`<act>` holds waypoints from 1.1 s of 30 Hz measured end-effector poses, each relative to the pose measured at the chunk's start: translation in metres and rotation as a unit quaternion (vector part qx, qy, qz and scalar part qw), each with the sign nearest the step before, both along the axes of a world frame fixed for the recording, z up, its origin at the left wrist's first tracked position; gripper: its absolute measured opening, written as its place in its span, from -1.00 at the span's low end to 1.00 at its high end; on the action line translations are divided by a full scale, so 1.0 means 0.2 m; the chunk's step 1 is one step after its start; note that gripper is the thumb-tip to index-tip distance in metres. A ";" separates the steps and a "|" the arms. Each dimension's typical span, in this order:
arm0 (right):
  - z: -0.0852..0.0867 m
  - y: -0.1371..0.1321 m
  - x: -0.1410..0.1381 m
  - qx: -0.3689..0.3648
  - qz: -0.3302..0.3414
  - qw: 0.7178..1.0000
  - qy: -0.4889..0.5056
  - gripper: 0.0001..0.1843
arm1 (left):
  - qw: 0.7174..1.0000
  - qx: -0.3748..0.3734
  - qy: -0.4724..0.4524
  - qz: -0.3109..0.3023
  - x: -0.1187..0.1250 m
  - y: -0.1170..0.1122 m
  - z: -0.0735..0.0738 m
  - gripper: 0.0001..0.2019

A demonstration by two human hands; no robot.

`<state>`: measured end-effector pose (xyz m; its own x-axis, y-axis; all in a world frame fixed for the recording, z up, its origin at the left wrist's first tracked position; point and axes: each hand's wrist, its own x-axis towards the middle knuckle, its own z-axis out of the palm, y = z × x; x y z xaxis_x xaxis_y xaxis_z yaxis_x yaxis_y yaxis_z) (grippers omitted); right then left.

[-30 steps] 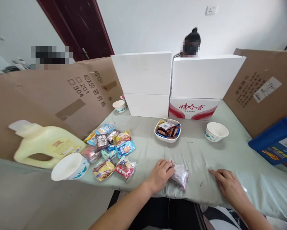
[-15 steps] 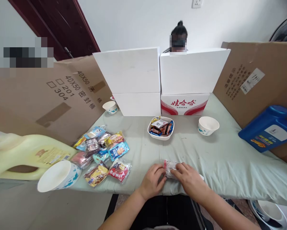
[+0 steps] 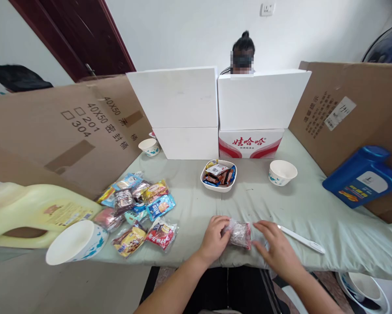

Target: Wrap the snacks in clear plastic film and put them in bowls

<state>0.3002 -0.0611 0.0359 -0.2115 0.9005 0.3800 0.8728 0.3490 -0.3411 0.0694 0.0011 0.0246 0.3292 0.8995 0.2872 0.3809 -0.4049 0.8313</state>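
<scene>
A: We record the left hand [image 3: 214, 237] at the near edge of the table [image 3: 281, 205], fingers curled round the left end of a small clear packet [image 3: 239, 233]. The grip is closed on it.

B: Agreed. We note the right hand [image 3: 276, 248] at three o'clock of the packet, fingers spread fairly wide and flat on the cloth, fingertips just beside the packet's red end. We cannot tell whether they touch it.

A: The packet lies on the pale green cloth between the two hands, at six o'clock of the white dish [image 3: 219, 176] holding wrapped sweets, and well apart from it.

B: At three o'clock of the right hand we find a thin white stick [image 3: 302, 239] lying flat on the cloth, one end close to the fingers.

A: At nine o'clock of the left hand, a loose pile of snack packets [image 3: 140, 205]. Beyond it, at the table corner, a paper bowl [image 3: 74, 242] and a yellow jug [image 3: 39, 213] on its side.

B: At one o'clock, a second paper bowl [image 3: 282, 172]; farther right, a blue jug [image 3: 362, 176] against brown cardboard [image 3: 349, 109].

A: At twelve o'clock, white boxes [image 3: 215, 100] stacked across the far edge, a person's head [image 3: 243, 50] showing behind them.
</scene>
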 end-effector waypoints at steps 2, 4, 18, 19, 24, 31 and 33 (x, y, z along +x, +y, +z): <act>0.02 0.02 -0.18 -0.019 0.029 0.999 0.028 -0.41 | 0.995 -0.062 -0.066 0.038 -0.01 0.01 0.01 -0.84; 0.03 0.04 -0.28 -0.029 0.041 0.998 0.043 -0.48 | 0.982 -0.111 -0.126 0.085 -0.06 0.01 0.01 -0.81; -0.02 -0.07 0.05 0.114 -0.160 0.971 0.139 -0.80 | 0.956 0.244 0.119 0.113 -0.30 -0.10 0.11 -0.77; 0.02 -0.06 0.01 0.107 -0.114 0.980 0.126 -0.80 | 0.953 0.252 0.156 0.060 -0.26 -0.11 0.14 -0.72; 0.13 -0.01 -0.19 0.026 0.066 0.997 -0.020 -0.61 | 0.938 0.228 0.260 -0.019 -0.11 -0.17 0.18 -0.73; 0.06 -0.22 -0.20 -0.147 0.128 0.978 -0.079 -0.84 | 0.930 0.104 0.315 -0.159 -0.22 -0.39 0.08 -0.84; 0.05 -0.23 -0.19 -0.157 0.102 0.979 -0.082 -0.86 | 0.936 0.079 0.321 -0.121 -0.22 -0.38 0.09 -0.88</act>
